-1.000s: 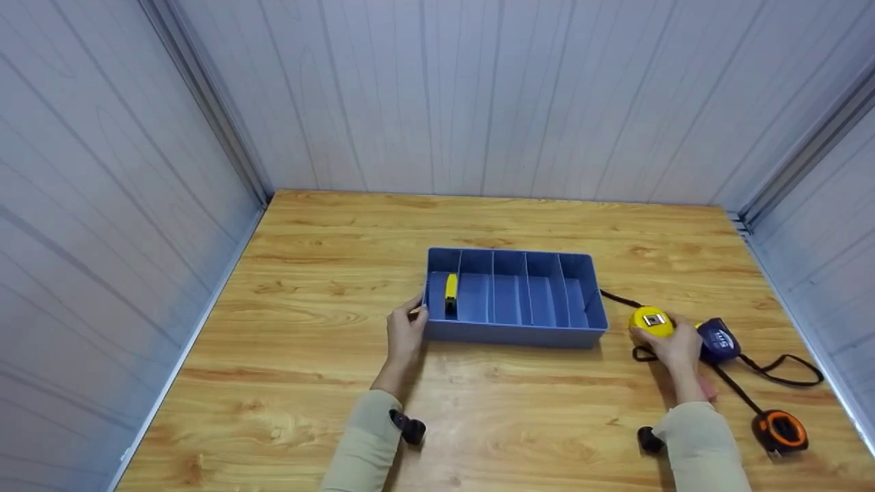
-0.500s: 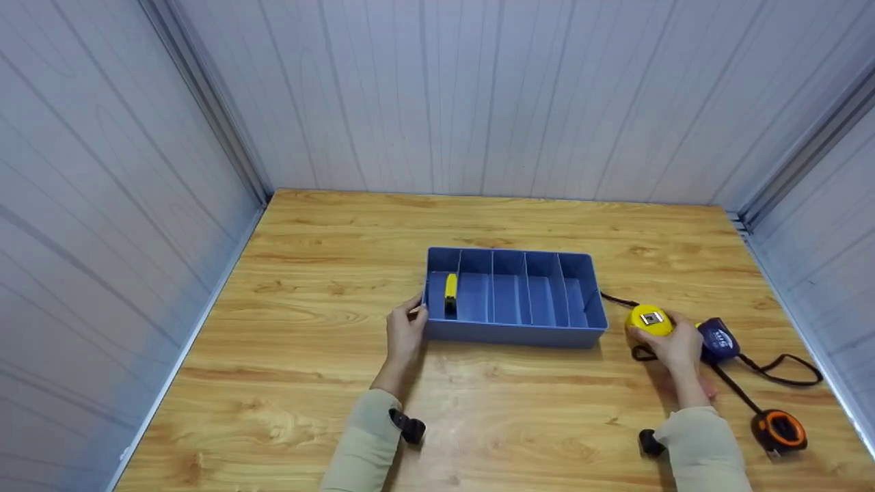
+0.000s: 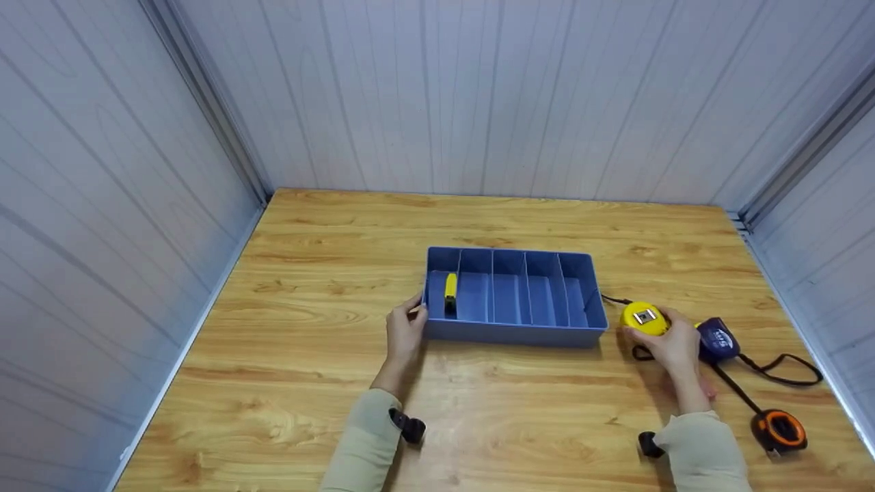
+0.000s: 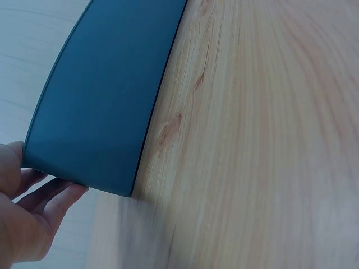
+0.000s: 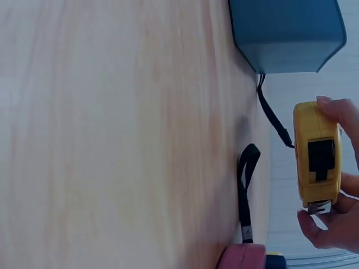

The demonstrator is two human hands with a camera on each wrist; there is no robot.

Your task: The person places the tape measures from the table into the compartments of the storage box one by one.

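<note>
A blue divided box lies on the table. My left hand holds its left end, the thumb at the rim and the fingers against the end wall. Inside the leftmost compartment is a narrow yellow-and-black object. Right of the box, my right hand grips a yellow tape measure between thumb and fingers. The right wrist view shows this yellow tape measure raised over the table, its black lock button facing the camera and its strap trailing toward the box.
A dark blue tape measure with a looped strap lies beside my right hand. Nearer the front right is an orange-and-black tape measure. A red tape measure is mostly hidden under my right wrist. Panelled walls enclose the table.
My right hand has shifted slightly left with the yellow tape measure, bringing it closer to the box's right end. The left hand and the box have stayed in place.
</note>
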